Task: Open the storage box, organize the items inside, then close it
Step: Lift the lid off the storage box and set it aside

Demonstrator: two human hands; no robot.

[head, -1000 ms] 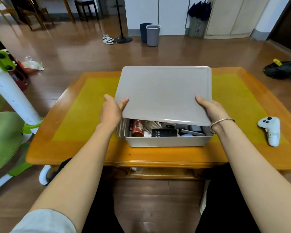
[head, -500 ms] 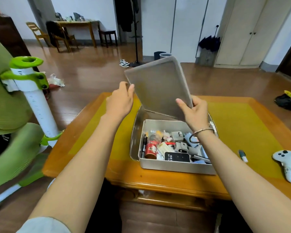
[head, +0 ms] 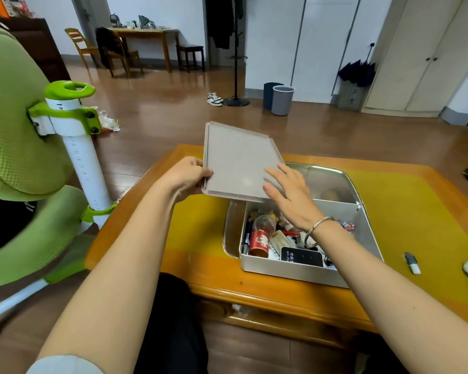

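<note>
— Where's the lid (head: 235, 160)?
— Off the storage box (head: 303, 271) at centre frame; left hand (head: 185, 175) grips its edge, right hand (head: 289, 193) rests spread-fingered on it.
— Any writing?
— "Wi-Fi" on a black device (head: 301, 257) inside; the red can (head: 260, 242)'s label is unreadable.

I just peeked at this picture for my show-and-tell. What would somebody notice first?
First, the grey lid held up in the middle, off the box: the left hand grips its left edge while the right hand lies flat on its near right corner. Just below sits the open storage box on the yellow-topped table, crammed with small things like a red can. A bright green chair fills the left side.
</note>
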